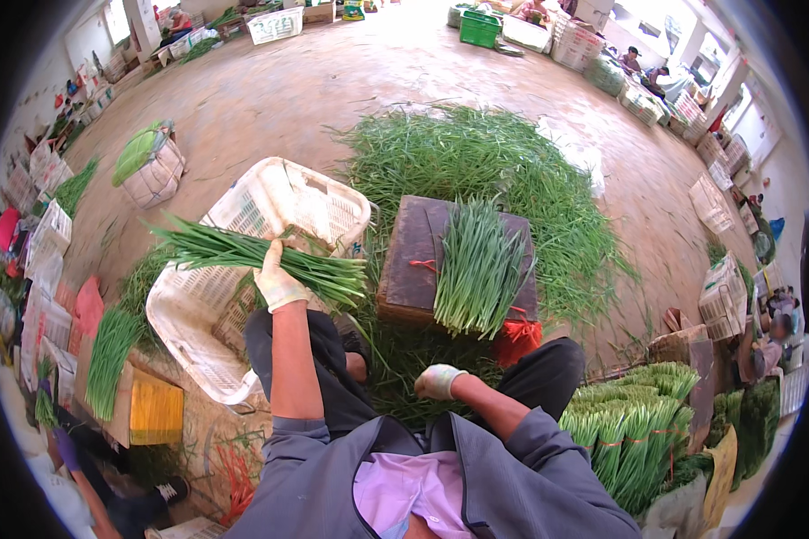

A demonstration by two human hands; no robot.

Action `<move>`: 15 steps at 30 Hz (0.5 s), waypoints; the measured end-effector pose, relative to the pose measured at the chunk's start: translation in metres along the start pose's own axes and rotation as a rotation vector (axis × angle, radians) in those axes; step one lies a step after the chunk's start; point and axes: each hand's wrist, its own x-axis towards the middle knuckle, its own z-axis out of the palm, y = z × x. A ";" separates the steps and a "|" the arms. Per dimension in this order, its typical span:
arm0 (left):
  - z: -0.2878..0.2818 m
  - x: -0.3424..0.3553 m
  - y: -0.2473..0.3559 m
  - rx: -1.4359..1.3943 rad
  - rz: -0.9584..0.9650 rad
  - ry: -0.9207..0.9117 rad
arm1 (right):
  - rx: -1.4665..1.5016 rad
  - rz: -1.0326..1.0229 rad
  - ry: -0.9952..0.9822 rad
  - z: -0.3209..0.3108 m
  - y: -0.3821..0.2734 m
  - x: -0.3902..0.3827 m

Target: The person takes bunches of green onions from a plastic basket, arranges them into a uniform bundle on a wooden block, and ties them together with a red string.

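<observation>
My left hand [279, 280], in a pale glove, grips a bunch of long green leafy stalks [208, 240] held level over a white plastic basket [185, 332]. My gloved right hand [436, 381] is curled closed above my lap; whether it holds anything is hidden. A dark wooden block [403, 269] in front of me bears a loose pile of similar stalks [481, 260], with red ties [517, 341] hanging at its near edge. At the lower right, several upright bundles [629, 422] are bound with red bands.
Cut leaves [476, 148] cover the floor beyond the block. A wrapped bale [151, 175] sits at the left. A yellow box [157, 409] and a co-worker's purple-gloved hand [66, 449] are at the lower left. Other people [760, 350] and crates line the room's sides.
</observation>
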 end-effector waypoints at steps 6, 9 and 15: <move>-0.005 -0.003 0.012 -0.114 -0.082 -0.100 | 0.048 0.075 0.286 -0.031 -0.020 -0.004; -0.019 0.007 0.008 -0.304 -0.302 -0.286 | 0.299 -0.182 0.937 -0.101 -0.053 -0.009; -0.002 -0.008 -0.002 -0.373 -0.434 -0.455 | 0.143 -0.175 1.179 -0.176 -0.088 -0.001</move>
